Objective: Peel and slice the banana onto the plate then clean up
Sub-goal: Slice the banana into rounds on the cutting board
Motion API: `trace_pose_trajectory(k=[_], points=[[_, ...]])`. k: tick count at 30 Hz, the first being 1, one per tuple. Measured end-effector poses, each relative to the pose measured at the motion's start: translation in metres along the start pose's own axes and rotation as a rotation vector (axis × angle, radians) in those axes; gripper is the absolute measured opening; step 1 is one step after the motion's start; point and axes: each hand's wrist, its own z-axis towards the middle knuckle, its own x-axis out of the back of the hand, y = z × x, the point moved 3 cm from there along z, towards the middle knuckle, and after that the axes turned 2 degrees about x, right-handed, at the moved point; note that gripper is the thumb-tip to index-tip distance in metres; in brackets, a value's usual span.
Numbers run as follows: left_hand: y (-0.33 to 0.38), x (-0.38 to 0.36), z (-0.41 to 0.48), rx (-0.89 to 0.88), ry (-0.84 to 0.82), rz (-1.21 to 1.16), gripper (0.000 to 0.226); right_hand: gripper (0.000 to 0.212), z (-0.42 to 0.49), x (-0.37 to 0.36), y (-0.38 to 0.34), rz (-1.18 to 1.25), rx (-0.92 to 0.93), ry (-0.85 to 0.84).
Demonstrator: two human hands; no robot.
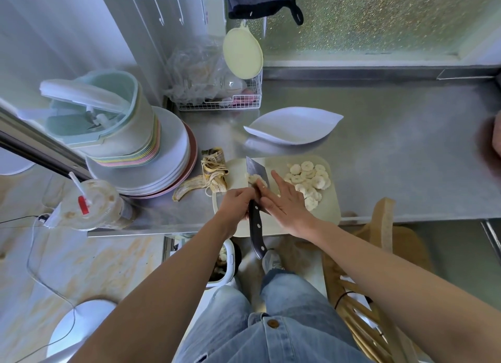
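Left hand (237, 204) curled tight round the black riveted handle of the broad steel knife (256, 169), up near the blade. Right hand (286, 204) flat, fingers straight, fingertips against the blade face where pale banana bits (253, 178) cling. Round banana slices (309, 182) heaped on the pale rounded cutting board (329, 213). White leaf-shaped plate (292, 126) just behind, holding nothing yet. Risk: fingers sliding toward the edge get nicked. Bits flicked off may miss the board and land by the yellow-brown peel (208, 178).
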Motion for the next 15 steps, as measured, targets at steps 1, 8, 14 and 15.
trace_pose_trajectory(k=[1, 8, 14, 15], points=[[0.0, 0.001, -0.002, 0.004, 0.012, 0.001, 0.017, 0.053, 0.002, -0.001, 0.002, -0.019, -0.037, -0.017], [-0.002, 0.008, -0.002, -0.043, 0.017, 0.043, 0.027, 0.05, 0.001, 0.001, -0.008, 0.083, 0.072, 0.033], [-0.001, 0.01, -0.006, -0.073, -0.007, 0.062, 0.036, 0.054, 0.005, -0.001, -0.017, 0.079, 0.031, 0.033], [-0.001, 0.011, -0.007, -0.072, -0.005, 0.072, 0.036, 0.05, 0.004, -0.002, -0.014, 0.086, 0.005, 0.028]])
